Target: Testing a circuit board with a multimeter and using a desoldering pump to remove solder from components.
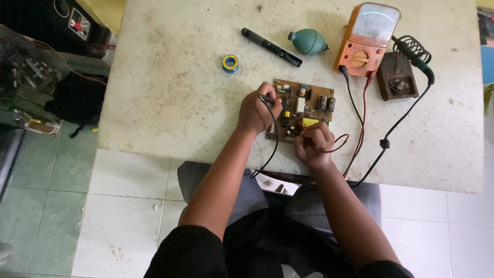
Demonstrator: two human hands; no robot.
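A brown circuit board (304, 105) with several components lies on the pale worn table (175, 92). My left hand (257, 113) rests at the board's left edge and pinches a black probe (267, 99) whose tip touches the board. My right hand (311, 144) sits at the board's near edge, closed on a red probe; its red lead (340, 144) loops out to the right. Both leads run to an orange analog multimeter (366, 40) at the back right.
A soldering iron in a coiled stand (415, 54) on a dark base sits right of the meter. A teal rubber blower (307, 42), a black pen-like tool (271, 47) and a solder spool (230, 63) lie behind the board. Electronics clutter fills the left floor.
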